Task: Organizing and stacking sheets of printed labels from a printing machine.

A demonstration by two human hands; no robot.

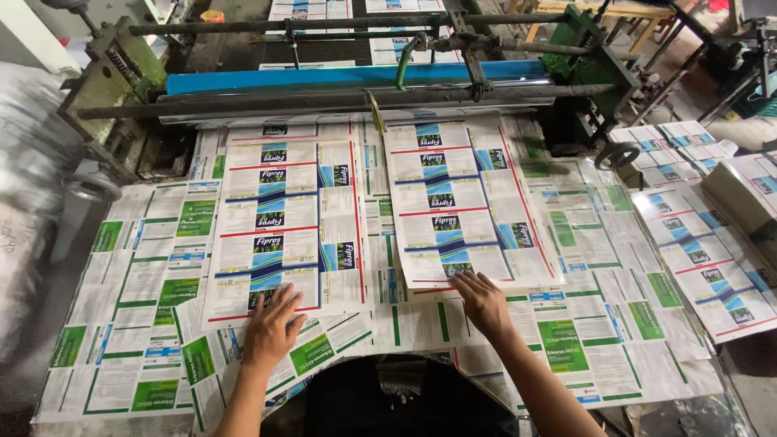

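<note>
Pressing flat, both hands' fingers lie spread, grasping nothing: left hand (271, 328) on the left label sheet (279, 218), right hand (481, 301) on the right label sheet (461, 206); press evenly, I judge, keeping edges square.

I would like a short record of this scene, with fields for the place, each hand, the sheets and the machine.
place: work table covered with green-printed sheets, in front of a machine
left hand: left hand flat, fingers spread, on the lower edge of the left sheet
right hand: right hand flat on the lower edge of the right sheet
sheets: both have blue and red printing and lie side by side, reaching up to the machine
machine: blue roller under dark bars
side: more printed sheets at the right
</note>
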